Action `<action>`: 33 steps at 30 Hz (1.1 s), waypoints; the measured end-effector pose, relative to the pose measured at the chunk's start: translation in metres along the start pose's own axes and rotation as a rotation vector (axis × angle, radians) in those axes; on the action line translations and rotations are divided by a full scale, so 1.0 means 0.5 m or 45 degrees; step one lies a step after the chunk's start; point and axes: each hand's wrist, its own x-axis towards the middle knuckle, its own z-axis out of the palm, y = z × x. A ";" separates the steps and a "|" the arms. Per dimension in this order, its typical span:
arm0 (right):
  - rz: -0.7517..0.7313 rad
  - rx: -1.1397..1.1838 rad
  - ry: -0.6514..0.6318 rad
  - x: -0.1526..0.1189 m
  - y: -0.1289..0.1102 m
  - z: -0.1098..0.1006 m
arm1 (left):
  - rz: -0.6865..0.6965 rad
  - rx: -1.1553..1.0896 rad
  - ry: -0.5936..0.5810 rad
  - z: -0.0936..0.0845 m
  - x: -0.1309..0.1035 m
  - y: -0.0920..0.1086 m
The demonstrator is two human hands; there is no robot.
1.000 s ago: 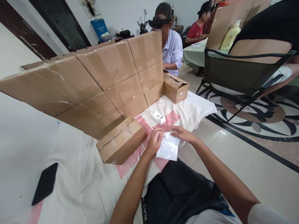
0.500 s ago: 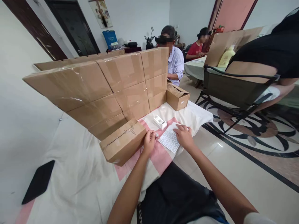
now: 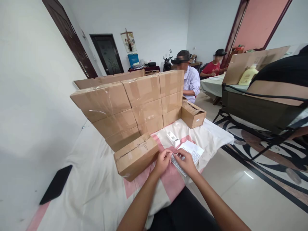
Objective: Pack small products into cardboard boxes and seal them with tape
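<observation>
Both my hands meet over the near left part of a white sheet (image 3: 192,147) printed with rows of small rounded outlines, which lies on the cloth. The fingers of my left hand (image 3: 164,160) are pinched together, close to a cardboard box's right end. Right beside them, my right hand (image 3: 185,162) has its thumb and forefinger closed at the left fingertips. Whatever is between the fingertips is too small and hidden to make out. Just beyond the hands rests a small white box (image 3: 172,139) with dark print on its near end.
A taped cardboard box (image 3: 136,155) lies left of my hands. Behind it rises a wall of stacked cartons (image 3: 146,104). An open-topped carton (image 3: 193,114) stands at the far right table corner. A black flat object (image 3: 56,184) lies at left. Co-workers sit beyond; a folding chair (image 3: 255,109) stands right.
My right hand has left the sheet's upper part and come to my left fingertips. The view has shifted, so the scene sits lower and farther right.
</observation>
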 end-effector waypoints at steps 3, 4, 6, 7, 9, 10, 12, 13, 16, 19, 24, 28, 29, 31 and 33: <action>0.083 0.071 0.034 0.006 -0.007 -0.001 | 0.018 0.116 0.060 -0.003 -0.003 0.009; 0.121 0.110 0.068 0.006 -0.008 -0.003 | 0.035 0.166 0.092 -0.004 -0.006 0.019; 0.227 0.245 0.161 0.004 -0.007 -0.009 | 0.085 0.287 0.185 -0.010 -0.011 0.051; 0.295 0.338 0.201 0.003 -0.007 -0.010 | 0.111 0.353 0.249 -0.017 -0.013 0.071; 0.454 0.557 0.224 0.002 -0.011 -0.007 | 0.150 0.479 0.410 -0.045 -0.013 0.117; 0.532 0.683 0.206 0.001 -0.017 -0.003 | 0.141 0.579 0.501 -0.067 -0.011 0.141; 0.658 0.945 0.137 -0.002 -0.037 0.006 | 0.031 0.917 0.658 -0.122 -0.003 0.183; 0.703 1.064 0.094 -0.004 -0.051 0.010 | -0.098 1.163 0.680 -0.153 0.000 0.198; 0.780 1.294 -0.059 -0.018 -0.095 0.020 | -0.410 1.433 0.570 -0.238 -0.002 0.219; 0.839 1.424 -0.182 -0.041 -0.124 0.027 | -0.399 1.467 0.323 -0.284 -0.029 0.222; 0.990 1.512 -0.205 -0.083 -0.130 0.052 | -0.202 1.473 -0.035 -0.291 -0.093 0.241; 1.060 1.564 -0.173 -0.110 -0.125 0.078 | -0.127 1.518 -0.070 -0.282 -0.127 0.257; 1.075 1.575 -0.175 -0.115 -0.124 0.083 | -0.119 1.529 -0.068 -0.278 -0.132 0.260; 1.097 1.590 -0.193 -0.123 -0.124 0.091 | -0.110 1.545 -0.074 -0.268 -0.139 0.266; 1.110 1.592 -0.209 -0.128 -0.124 0.096 | -0.107 1.556 -0.097 -0.255 -0.142 0.271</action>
